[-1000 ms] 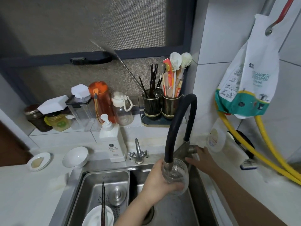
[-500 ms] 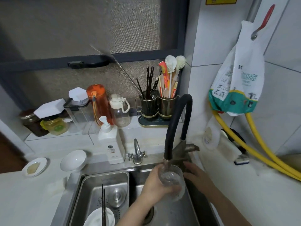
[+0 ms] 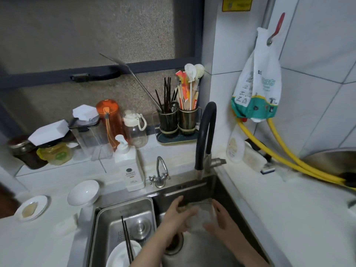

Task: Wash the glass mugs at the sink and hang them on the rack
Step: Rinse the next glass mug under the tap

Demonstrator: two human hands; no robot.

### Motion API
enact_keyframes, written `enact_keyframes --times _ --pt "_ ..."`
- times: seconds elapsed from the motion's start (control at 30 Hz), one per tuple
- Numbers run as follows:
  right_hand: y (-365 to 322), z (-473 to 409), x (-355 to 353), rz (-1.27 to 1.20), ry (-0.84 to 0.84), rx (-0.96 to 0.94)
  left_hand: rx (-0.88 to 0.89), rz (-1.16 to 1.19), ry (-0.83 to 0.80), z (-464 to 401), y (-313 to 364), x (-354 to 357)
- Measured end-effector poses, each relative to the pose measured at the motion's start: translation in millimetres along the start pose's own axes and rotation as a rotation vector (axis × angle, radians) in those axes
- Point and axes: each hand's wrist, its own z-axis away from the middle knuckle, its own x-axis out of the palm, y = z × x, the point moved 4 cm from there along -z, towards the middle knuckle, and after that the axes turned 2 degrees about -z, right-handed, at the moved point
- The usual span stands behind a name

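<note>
A clear glass mug (image 3: 200,216) is held low inside the steel sink (image 3: 194,186), below the black gooseneck tap (image 3: 204,135). My left hand (image 3: 174,216) grips its left side and my right hand (image 3: 221,218) wraps its right side. The mug is blurred, and its handle cannot be made out. No rack for hanging mugs shows in this view.
A steel basin (image 3: 123,224) in the sink's left half holds a white plate (image 3: 119,255) and dark chopsticks (image 3: 127,241). A soap pump bottle (image 3: 129,164), a small tap (image 3: 159,174), a white bowl (image 3: 83,192) and jars stand behind. Yellow hoses (image 3: 289,160) cross the right counter.
My right hand left the tap lever and came down onto the mug. The mug dropped from under the spout deeper into the sink. The camera tilted down.
</note>
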Motion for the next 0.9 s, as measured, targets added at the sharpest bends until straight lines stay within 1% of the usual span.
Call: enact_keyframes --times 0.03,0.1,0.17,0.23,0.33,0.43,0.53,0.6,0.7,0.73,0.8,0.9 --pt "-3 3 1 -0.030 0.041 0.005 0.026 -0.032 -0.023 3 0 -2" --pt "-5 6 6 -0.056 0.086 0.047 0.093 -0.195 -0.060 9 -3 -2" --pt "-8 11 12 -0.017 0.119 0.069 0.153 -0.314 -0.034 15 -4 -1" --pt "-10 14 18 -0.018 0.134 0.077 0.161 -0.321 0.021 19 -5 -2" --pt "-12 23 22 -0.038 0.146 0.100 0.137 -0.320 0.046 24 1 -5" --pt "-10 28 25 0.031 0.159 0.104 0.065 -0.223 0.069 27 4 -10" --pt "-13 34 26 0.041 0.272 0.072 -0.062 -0.100 0.074 35 4 -11" --pt "-15 38 28 0.033 0.351 0.060 -0.094 0.004 0.095 37 2 -10" --pt "-14 41 34 -0.009 0.407 0.041 -0.147 0.111 0.127 40 -1 -5" --pt "-15 42 36 -0.014 0.419 0.037 -0.154 0.129 0.132 42 -2 -4" --pt "-16 44 37 -0.008 0.438 0.024 -0.107 0.143 0.121 45 0 -3" --pt "-17 44 34 0.017 0.422 0.010 -0.053 0.078 0.018 52 6 -2"
